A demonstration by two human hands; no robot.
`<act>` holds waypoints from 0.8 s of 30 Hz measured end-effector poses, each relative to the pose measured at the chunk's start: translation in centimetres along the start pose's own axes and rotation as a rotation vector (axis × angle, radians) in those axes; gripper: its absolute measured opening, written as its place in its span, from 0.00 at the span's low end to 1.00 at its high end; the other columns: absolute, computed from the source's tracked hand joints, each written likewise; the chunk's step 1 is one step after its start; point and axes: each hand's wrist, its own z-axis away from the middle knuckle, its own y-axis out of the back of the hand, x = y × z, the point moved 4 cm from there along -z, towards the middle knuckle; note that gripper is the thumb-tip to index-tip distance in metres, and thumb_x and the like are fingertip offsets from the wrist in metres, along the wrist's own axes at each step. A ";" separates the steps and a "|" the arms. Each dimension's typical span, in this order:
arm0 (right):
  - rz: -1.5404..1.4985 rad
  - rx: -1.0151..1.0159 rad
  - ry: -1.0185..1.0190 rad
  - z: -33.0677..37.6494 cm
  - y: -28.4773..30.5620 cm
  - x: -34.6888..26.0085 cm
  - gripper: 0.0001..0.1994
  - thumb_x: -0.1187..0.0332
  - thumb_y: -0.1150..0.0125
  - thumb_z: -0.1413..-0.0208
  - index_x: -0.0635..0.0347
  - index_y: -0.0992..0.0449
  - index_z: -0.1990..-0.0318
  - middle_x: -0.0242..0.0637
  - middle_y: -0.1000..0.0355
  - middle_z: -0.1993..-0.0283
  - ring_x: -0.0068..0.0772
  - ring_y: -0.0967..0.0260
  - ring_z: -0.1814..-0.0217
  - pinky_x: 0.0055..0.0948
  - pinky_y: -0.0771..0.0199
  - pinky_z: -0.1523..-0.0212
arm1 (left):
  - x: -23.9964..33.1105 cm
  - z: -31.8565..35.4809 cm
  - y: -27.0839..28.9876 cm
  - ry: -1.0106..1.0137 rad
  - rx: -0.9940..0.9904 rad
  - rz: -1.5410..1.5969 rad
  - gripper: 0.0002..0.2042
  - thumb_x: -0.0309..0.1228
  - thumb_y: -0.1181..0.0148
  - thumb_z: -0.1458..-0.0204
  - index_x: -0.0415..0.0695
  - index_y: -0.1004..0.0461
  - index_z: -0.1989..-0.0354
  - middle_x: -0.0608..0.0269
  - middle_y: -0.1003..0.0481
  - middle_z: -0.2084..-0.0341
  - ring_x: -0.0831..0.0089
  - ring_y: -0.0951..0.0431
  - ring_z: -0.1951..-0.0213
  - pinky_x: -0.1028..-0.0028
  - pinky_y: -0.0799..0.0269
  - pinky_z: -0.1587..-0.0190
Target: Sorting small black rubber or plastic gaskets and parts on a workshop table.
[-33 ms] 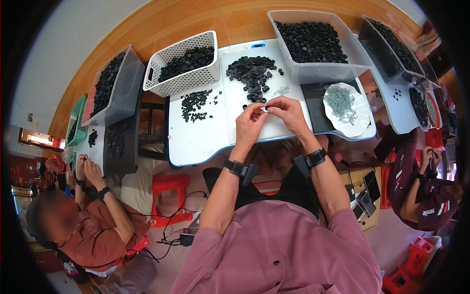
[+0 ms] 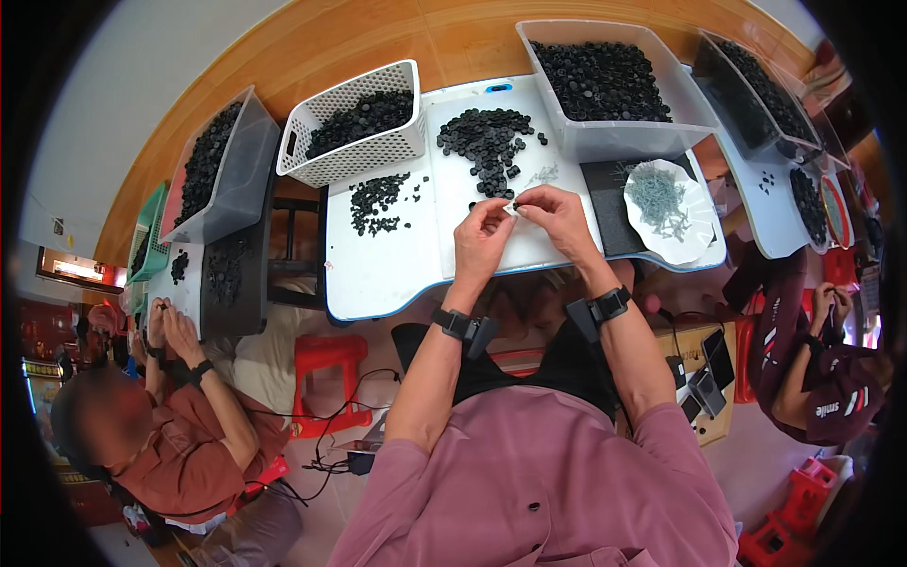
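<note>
Well to the left of the left hand, I saw a seated co-worker point(image 2: 179, 444) and, beyond them, a translucent bin point(image 2: 244, 189) heaped with black parts. Nearer, ahead and to the left of that hand, stood a white perforated basket point(image 2: 378, 156) of black parts, with a scatter of small black pieces point(image 2: 376, 200) closer in on the white surface point(image 2: 378, 274). The left hand point(image 2: 480, 244) had its thumb and fingers pinched together on a tiny dark-and-pale part point(image 2: 512, 208); its exact form was too small for me to read. Just ahead of both hands lay a pile of round black caps point(image 2: 484, 137). The right hand point(image 2: 559, 225) pinched the same part from its side. Ahead and to its right I had a larger translucent bin point(image 2: 624, 142) and, right of it, a fluted white plate point(image 2: 697, 248) of thin grey-green pins point(image 2: 658, 194), partly over a black mat point(image 2: 610, 213).
</note>
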 end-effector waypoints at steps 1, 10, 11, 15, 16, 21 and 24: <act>0.021 0.053 0.001 0.1 0.3 0.1 0.08 0.76 0.32 0.42 0.66 0.17 0.55 0.32 0.18 0.60 0.18 0.24 0.60 0.20 0.24 0.57 | 0.1 0.1 0.4 -0.044 0.084 -0.011 0.12 0.22 0.31 0.45 0.41 0.20 0.52 0.65 0.19 0.67 0.80 0.21 0.66 0.77 0.24 0.60; 0.071 0.183 0.046 -0.1 0.8 -0.1 0.07 0.75 0.32 0.41 0.65 0.16 0.55 0.28 0.20 0.61 0.15 0.27 0.61 0.18 0.28 0.58 | 0.9 -1.0 4.8 -0.258 0.154 -0.603 0.14 0.28 0.28 0.51 0.45 0.18 0.54 0.59 0.23 0.55 0.58 0.25 0.50 0.61 0.31 0.47; 0.078 0.177 0.059 -0.1 0.8 -0.1 0.08 0.76 0.33 0.39 0.65 0.17 0.54 0.27 0.20 0.61 0.14 0.27 0.61 0.17 0.29 0.58 | 1.1 -1.2 4.6 -0.249 0.093 -0.655 0.15 0.31 0.28 0.51 0.46 0.18 0.54 0.59 0.24 0.53 0.58 0.27 0.47 0.61 0.33 0.45; 0.077 0.171 0.046 0.0 0.8 0.1 0.08 0.76 0.33 0.40 0.66 0.17 0.54 0.27 0.20 0.61 0.14 0.27 0.60 0.17 0.28 0.58 | 1.5 -1.9 3.6 -0.211 -0.003 -0.755 0.17 0.32 0.27 0.51 0.48 0.18 0.52 0.61 0.25 0.54 0.59 0.27 0.48 0.62 0.34 0.47; 0.063 0.179 0.041 0.1 0.7 0.2 0.07 0.75 0.32 0.40 0.65 0.16 0.55 0.29 0.20 0.61 0.15 0.27 0.61 0.19 0.28 0.58 | 1.5 -1.9 3.4 -0.193 -0.005 -0.769 0.17 0.32 0.27 0.51 0.48 0.18 0.52 0.61 0.24 0.54 0.61 0.26 0.47 0.63 0.34 0.46; 0.049 0.177 0.051 0.1 0.5 0.1 0.07 0.75 0.31 0.42 0.64 0.15 0.56 0.30 0.20 0.61 0.16 0.27 0.62 0.19 0.28 0.59 | 2.3 -1.3 2.9 -0.307 0.054 -0.680 0.15 0.30 0.27 0.51 0.45 0.19 0.54 0.61 0.20 0.57 0.61 0.22 0.51 0.62 0.33 0.46; 0.050 0.162 0.037 0.2 0.5 -0.1 0.08 0.75 0.31 0.42 0.64 0.15 0.56 0.30 0.20 0.61 0.15 0.28 0.62 0.19 0.29 0.60 | 2.2 -0.3 2.0 -0.211 0.109 -0.546 0.14 0.27 0.28 0.51 0.42 0.20 0.55 0.58 0.18 0.63 0.60 0.19 0.58 0.63 0.27 0.50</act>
